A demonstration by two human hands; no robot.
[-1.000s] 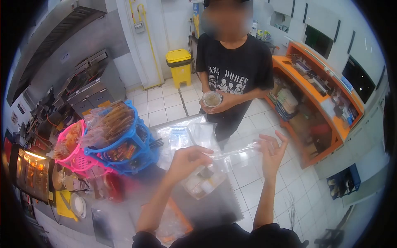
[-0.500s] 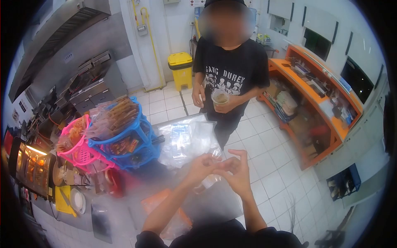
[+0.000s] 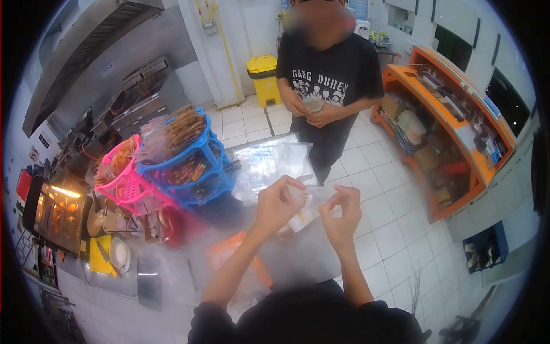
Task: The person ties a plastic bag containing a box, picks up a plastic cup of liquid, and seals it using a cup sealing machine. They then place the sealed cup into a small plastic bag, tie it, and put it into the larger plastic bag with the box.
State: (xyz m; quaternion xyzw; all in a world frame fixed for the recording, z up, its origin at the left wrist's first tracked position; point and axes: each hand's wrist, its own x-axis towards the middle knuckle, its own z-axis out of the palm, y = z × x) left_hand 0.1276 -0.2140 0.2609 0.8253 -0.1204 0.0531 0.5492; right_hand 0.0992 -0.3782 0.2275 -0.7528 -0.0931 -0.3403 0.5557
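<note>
My left hand (image 3: 278, 203) is raised over the table, its fingers curled toward the thumb. Level with it, a short gap away, my right hand (image 3: 342, 215) is curled the same way. Anything thin or clear between the fingertips is too faint to make out. Below and behind the hands, a clear plastic packet (image 3: 299, 221) with some yellow and brown in it shows at the table edge. Beyond it lies a pile of clear plastic bags (image 3: 266, 172). An orange packet (image 3: 232, 249) is under my left forearm.
Across the table a person (image 3: 329, 74) holds a clear cup (image 3: 313, 104) in both hands. Blue (image 3: 215, 163) and pink (image 3: 129, 186) baskets of packets stand on the left. A knife lies on a yellow board (image 3: 102, 258). An orange shelf unit (image 3: 401, 89) stands to the right.
My hands were together with fingertips touching and have moved apart. The other person's free hand has come up to the cup. The whole view has shifted a little.
</note>
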